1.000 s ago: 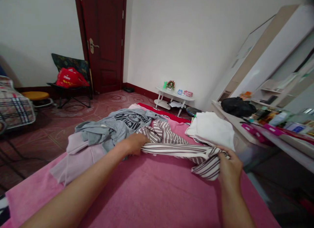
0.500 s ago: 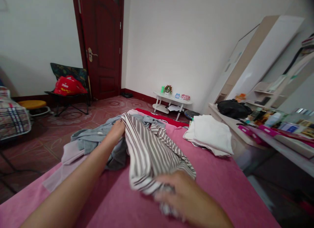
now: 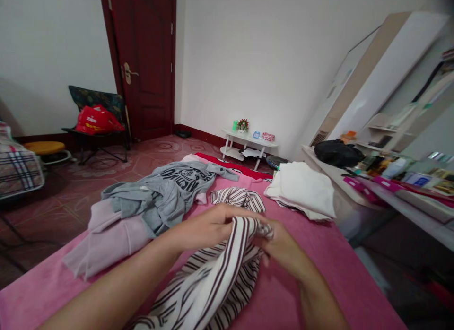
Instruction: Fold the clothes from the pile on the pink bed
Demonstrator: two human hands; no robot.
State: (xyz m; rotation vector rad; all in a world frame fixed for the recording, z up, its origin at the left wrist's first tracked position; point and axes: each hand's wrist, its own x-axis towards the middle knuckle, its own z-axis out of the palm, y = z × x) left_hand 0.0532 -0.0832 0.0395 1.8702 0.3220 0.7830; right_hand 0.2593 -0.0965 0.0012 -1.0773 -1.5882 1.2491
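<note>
A white garment with dark stripes [image 3: 213,278] hangs bunched from both my hands, its lower part trailing over the pink bed cover [image 3: 283,292] toward me. My left hand [image 3: 213,226] is closed on its upper edge. From the other side my right hand [image 3: 282,245] grips the same edge, close against the left. Part of the striped cloth lies on the bed beyond my hands. To the left rest a grey sweatshirt [image 3: 166,193] with dark lettering, crumpled, and pale pink clothing [image 3: 113,240] partly under it.
A stack of folded white clothes [image 3: 301,188] sits at the bed's right. Beside it runs a dressing table with a black bag [image 3: 338,154] and bottles. Beyond the bed stands a small white table [image 3: 248,137]; a folding chair holds a red bag [image 3: 97,119] at left.
My left hand has come from the far left toward my right hand. The striped garment has been pulled nearer and gathered, uncovering the grey sweatshirt's lettering.
</note>
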